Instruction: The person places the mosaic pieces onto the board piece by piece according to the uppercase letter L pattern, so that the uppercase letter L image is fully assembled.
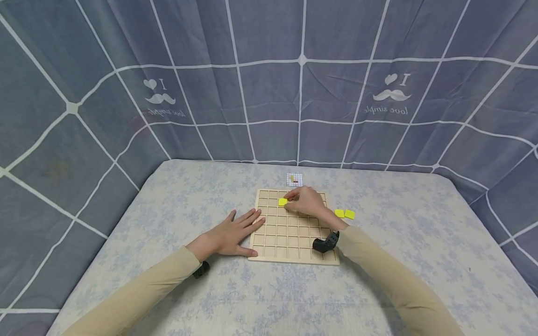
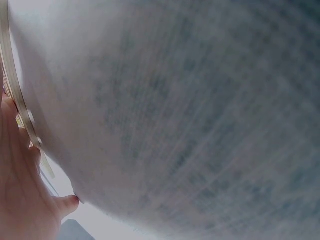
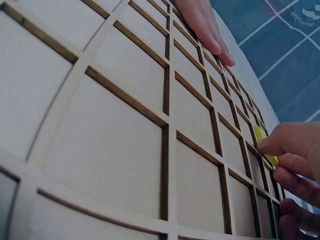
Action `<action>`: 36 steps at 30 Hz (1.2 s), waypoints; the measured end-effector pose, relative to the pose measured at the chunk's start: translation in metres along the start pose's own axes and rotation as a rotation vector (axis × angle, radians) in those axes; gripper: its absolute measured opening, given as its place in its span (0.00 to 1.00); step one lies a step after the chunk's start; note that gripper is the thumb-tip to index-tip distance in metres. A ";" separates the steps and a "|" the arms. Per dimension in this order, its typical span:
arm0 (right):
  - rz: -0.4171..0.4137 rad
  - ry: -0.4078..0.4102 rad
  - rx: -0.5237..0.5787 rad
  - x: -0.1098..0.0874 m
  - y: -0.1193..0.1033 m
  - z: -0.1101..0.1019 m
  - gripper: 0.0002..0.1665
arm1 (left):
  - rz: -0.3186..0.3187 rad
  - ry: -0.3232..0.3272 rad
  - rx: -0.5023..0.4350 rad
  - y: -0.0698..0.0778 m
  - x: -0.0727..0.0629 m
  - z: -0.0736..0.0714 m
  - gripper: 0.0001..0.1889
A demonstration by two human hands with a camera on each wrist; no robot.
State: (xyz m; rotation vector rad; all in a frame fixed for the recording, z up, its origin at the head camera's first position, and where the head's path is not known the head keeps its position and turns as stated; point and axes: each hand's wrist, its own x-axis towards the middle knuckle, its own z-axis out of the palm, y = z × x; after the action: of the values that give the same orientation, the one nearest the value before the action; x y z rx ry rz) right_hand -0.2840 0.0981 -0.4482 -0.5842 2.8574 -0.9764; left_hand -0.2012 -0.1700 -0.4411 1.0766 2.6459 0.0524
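Observation:
A wooden grid board [image 1: 281, 240] lies on the table with raised ribs between its square cells. Near the board's far edge, the right hand [image 1: 307, 201] pinches a yellow square tile [image 1: 282, 202] between thumb and fingers. In the right wrist view this tile [image 3: 266, 145] stands tilted at the grid; whether it touches the cell floor I cannot tell. The left hand [image 1: 235, 233] is spread flat, its fingertips and thumb resting on the board's left edge. Only part of the left hand [image 2: 25, 185] shows in the left wrist view, beside the board's rim.
Two more yellow tiles [image 1: 344, 213] lie on the table right of the board. Beyond the far edge is a small printed grid card [image 1: 294, 179] with coloured cells. A patterned cloth covers the table [image 1: 201, 196], and a grey checked curtain [image 1: 269, 93] hangs behind.

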 end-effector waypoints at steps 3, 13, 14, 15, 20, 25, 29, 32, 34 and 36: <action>0.009 -0.006 0.002 0.000 -0.001 0.000 0.17 | -0.011 -0.009 -0.003 0.000 0.001 0.000 0.50; 0.030 -0.027 0.013 0.001 -0.005 -0.001 0.17 | -0.021 -0.005 -0.006 0.000 0.001 0.002 0.50; 0.033 -0.027 0.011 0.001 -0.005 -0.001 0.17 | -0.021 -0.005 -0.004 0.000 0.001 0.002 0.50; 0.036 -0.027 0.010 0.001 -0.005 -0.001 0.17 | -0.020 -0.004 -0.003 0.000 0.001 0.002 0.50; 0.042 -0.029 0.006 0.000 -0.005 -0.002 0.18 | -0.022 -0.005 0.001 0.001 0.001 0.002 0.50; 0.036 -0.032 0.008 0.000 -0.003 -0.002 0.18 | -0.015 0.000 0.001 0.001 0.001 0.001 0.50; 0.044 -0.038 0.015 0.001 -0.001 -0.001 0.18 | -0.008 0.008 0.004 0.002 0.001 0.000 0.50; 0.038 -0.035 0.029 0.001 0.000 -0.001 0.18 | -0.010 0.009 0.004 0.002 0.001 0.000 0.50; 0.027 -0.027 0.042 0.000 0.001 -0.002 0.17 | -0.013 0.006 0.006 0.002 0.001 0.001 0.50; 0.022 -0.020 0.060 -0.002 0.003 -0.003 0.17 | -0.015 0.002 0.006 0.002 0.001 0.001 0.50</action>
State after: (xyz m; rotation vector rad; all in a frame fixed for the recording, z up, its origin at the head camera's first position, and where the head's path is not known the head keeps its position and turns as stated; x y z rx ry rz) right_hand -0.2833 0.1028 -0.4472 -0.5524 2.7997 -1.0428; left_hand -0.2002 -0.1681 -0.4424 1.0598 2.6572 0.0423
